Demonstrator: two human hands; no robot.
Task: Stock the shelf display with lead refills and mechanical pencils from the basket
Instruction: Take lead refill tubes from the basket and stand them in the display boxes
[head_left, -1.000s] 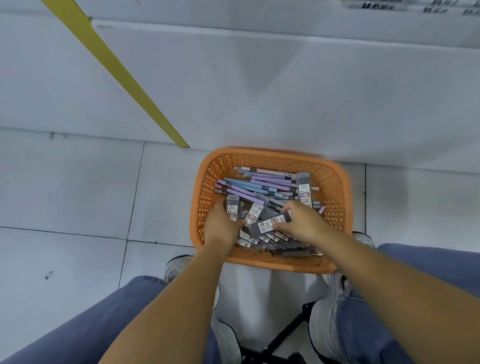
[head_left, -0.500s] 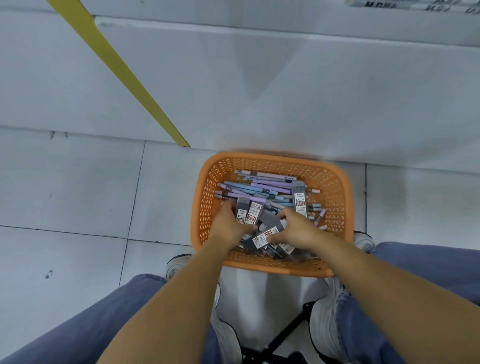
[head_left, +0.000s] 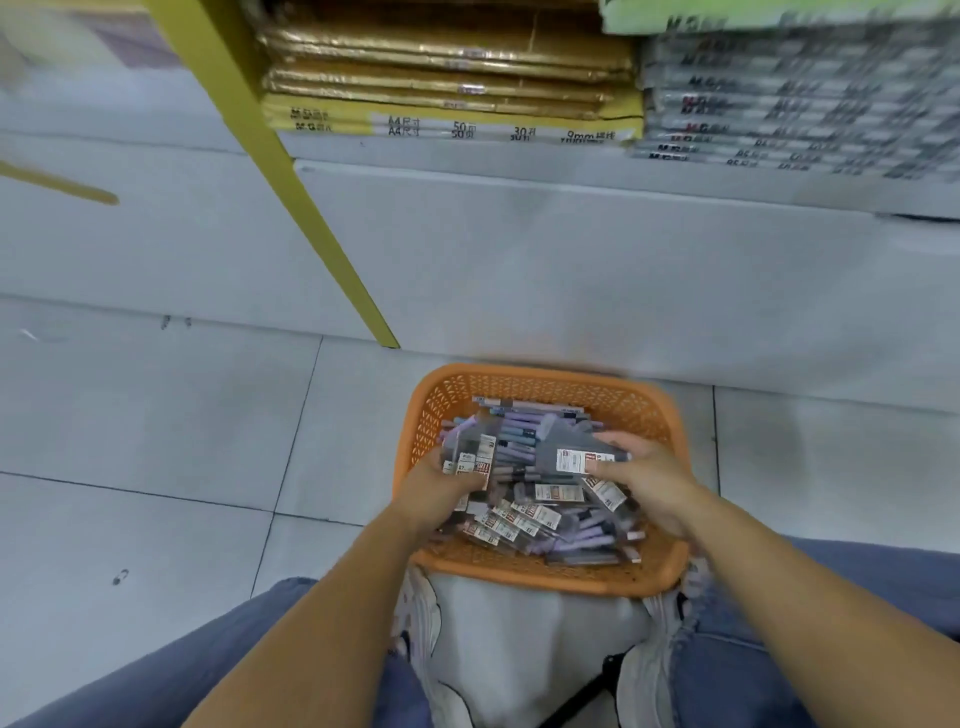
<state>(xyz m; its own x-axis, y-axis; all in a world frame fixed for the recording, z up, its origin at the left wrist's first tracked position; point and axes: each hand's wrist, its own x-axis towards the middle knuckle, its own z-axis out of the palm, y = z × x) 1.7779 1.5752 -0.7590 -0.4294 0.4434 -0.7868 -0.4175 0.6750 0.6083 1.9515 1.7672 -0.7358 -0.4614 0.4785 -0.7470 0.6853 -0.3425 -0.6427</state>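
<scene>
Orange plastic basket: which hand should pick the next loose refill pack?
Probably right: right hand pinches a grey labelled refill pack above the loose packs; left hand grips a whole bundle.

Bare forearms stretched forward, left hand gripping several lead refills, right hand pinching a single lead refill

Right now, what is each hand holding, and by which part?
The left hand grips a bunch of lead refill cases by their lower ends; the right hand pinches a single refill case by its right end.
</scene>
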